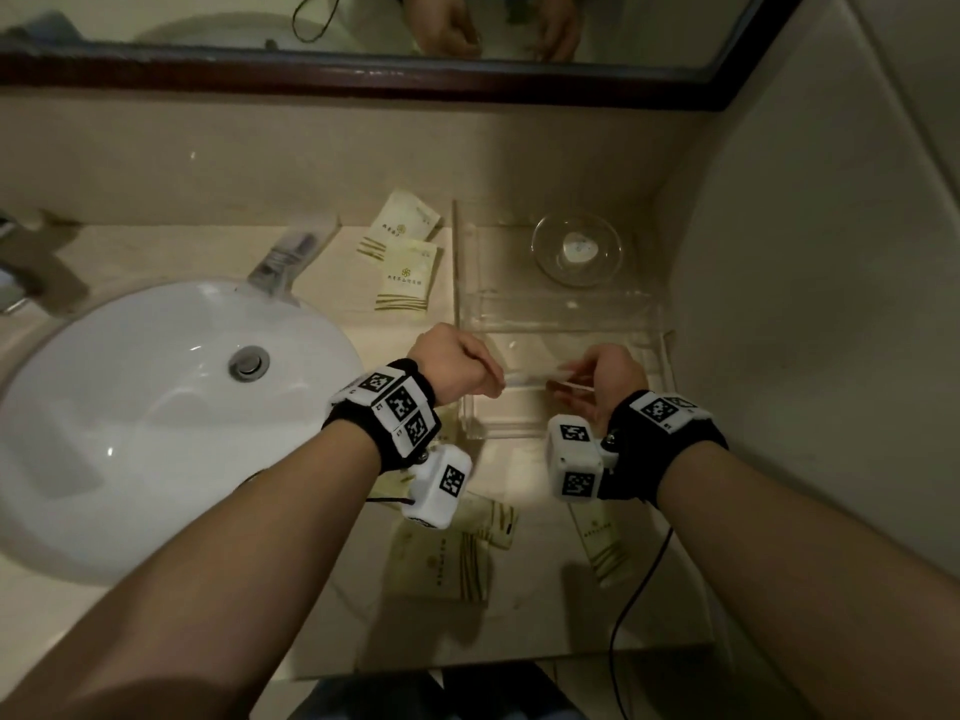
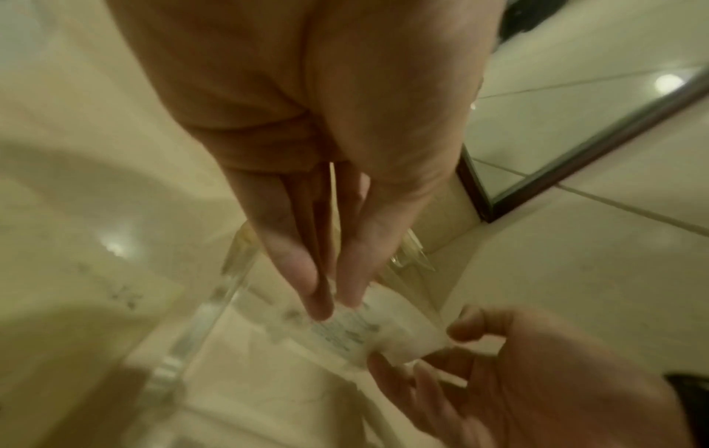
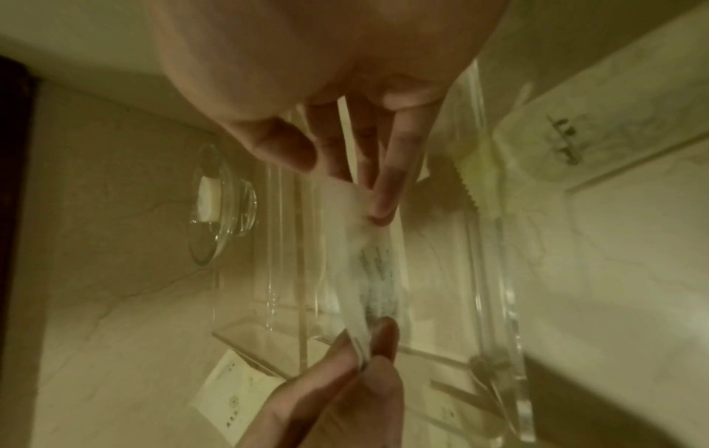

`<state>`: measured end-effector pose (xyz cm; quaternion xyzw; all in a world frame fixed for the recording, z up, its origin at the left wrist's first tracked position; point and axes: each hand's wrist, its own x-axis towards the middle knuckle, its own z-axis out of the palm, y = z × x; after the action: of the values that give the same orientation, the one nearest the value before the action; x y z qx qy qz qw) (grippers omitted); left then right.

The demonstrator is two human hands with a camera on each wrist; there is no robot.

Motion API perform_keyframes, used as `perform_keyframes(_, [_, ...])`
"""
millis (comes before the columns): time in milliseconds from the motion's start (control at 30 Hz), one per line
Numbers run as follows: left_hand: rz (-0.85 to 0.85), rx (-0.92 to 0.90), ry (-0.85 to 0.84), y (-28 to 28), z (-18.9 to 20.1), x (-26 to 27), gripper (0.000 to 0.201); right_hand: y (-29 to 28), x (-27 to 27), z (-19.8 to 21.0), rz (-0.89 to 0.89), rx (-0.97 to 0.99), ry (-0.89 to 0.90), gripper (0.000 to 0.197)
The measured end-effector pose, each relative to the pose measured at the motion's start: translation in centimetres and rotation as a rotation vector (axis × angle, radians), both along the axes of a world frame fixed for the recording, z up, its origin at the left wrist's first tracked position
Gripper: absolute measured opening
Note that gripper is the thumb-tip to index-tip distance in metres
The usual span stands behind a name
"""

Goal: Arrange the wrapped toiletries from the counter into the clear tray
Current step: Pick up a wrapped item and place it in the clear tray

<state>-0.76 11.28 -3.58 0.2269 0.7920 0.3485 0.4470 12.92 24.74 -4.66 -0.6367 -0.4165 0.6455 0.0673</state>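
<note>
I see both hands pinching one packet (image 2: 357,330) over the tray (image 1: 655,324): left hand (image 1: 453,363) at one end, right hand (image 1: 613,374) at the other.

- a bathroom, likely a hotel's
- a white round sink (image 1: 156,407) with a metal drain plug (image 1: 249,363) is set into a pale stone counter (image 1: 332,283)
- a dark-framed mirror (image 1: 363,23) runs along the wall above
- matching cream toiletry packets (image 1: 405,275) lie by a clear tray (image 1: 657,324) and a glass soap dish (image 1: 576,249)
</note>
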Motion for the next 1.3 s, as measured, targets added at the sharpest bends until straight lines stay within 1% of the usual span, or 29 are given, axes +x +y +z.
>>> perform_keyframes(33, [-0.066, -0.042, 0.024, 0.0, 0.1, 0.0, 0.015, -0.1, 0.0, 0.1, -0.048, -0.009, 0.024, 0.012])
perform_keyframes(67, [-0.127, -0.091, 0.046, 0.1, 0.2, 0.0, 0.015, -0.1, 0.0, 0.1, -0.058, -0.011, 0.028, 0.013])
perform_keyframes(100, [-0.182, -0.132, 0.059, 0.1, 0.4, 0.0, 0.016, 0.0, 0.2, 0.0, 0.001, 0.009, -0.008, 0.014])
perform_keyframes(133, [-0.226, -0.161, 0.066, 0.1, 0.6, 0.0, 0.016, 0.0, 0.3, -0.2, 0.101, 0.042, -0.074, 0.014])
perform_keyframes(200, [-0.286, -0.193, 0.113, 0.2, 0.9, 0.1, 0.017, -0.3, 0.6, -0.8, 0.242, 0.096, -0.172, 0.011])
perform_keyframes(267, [-0.298, -0.208, 0.158, 0.1, 0.9, 0.0, 0.016, -0.7, 0.8, -1.3, 0.249, 0.121, -0.207, 0.018])
perform_keyframes(333, [-0.275, -0.192, 0.132, 0.0, 0.7, 0.1, 0.010, -1.0, 1.0, -1.5, 0.239, 0.145, -0.241, 0.023])
perform_keyframes(400, [-0.236, -0.168, 0.060, 0.0, 0.6, 0.2, 0.005, -1.3, 1.1, -1.7, 0.266, 0.168, -0.278, 0.020])
perform_keyframes(600, [-0.176, -0.145, -0.031, -0.2, -0.3, 0.8, 0.014, -2.1, 0.6, -1.8, 0.381, 0.258, -0.369, 0.024])
perform_keyframes(767, [-0.151, -0.135, -0.081, -0.1, -0.4, 0.9, 0.008, -2.4, -0.1, -1.4, 0.464, 0.319, -0.425, 0.016])
perform_keyframes(833, [-0.131, -0.129, -0.121, -0.1, -0.4, 0.8, 0.009, -2.2, -0.3, -1.0, 0.497, 0.324, -0.442, 0.021])
perform_keyframes(900, [-0.063, -0.094, -0.200, 0.0, -0.1, 0.7, 0.015, -1.8, -0.7, -0.5, 0.524, 0.308, -0.458, 0.027])
perform_keyframes(1000, [0.047, -0.035, -0.282, -0.5, 1.0, 0.3, 0.015, -1.6, -1.1, 0.2, 0.667, 0.242, -0.486, 0.035])
perform_keyframes(1033, [0.075, -0.019, -0.294, -0.6, 1.4, 0.2, 0.015, -1.5, -1.2, 0.4, 0.678, 0.231, -0.493, 0.038])
perform_keyframes(1067, [0.100, -0.006, -0.299, -0.9, 1.7, -0.1, 0.016, -1.4, -1.3, 0.7, 0.664, 0.224, -0.487, 0.037])
perform_keyframes(1133, [0.145, 0.019, -0.301, -1.5, 2.4, -0.6, 0.017, -1.4, -1.4, 1.2, 0.622, 0.245, -0.471, 0.030])
perform_keyframes(1200, [0.186, 0.043, -0.298, -2.4, 3.1, -1.2, 0.017, -1.5, -1.8, 1.9, 0.591, 0.246, -0.453, 0.026])
perform_keyframes(1300, [0.269, 0.072, -0.283, -3.9, 4.2, -2.4, 0.015, -2.5, -3.4, 3.3, 0.551, 0.184, -0.367, 0.031])
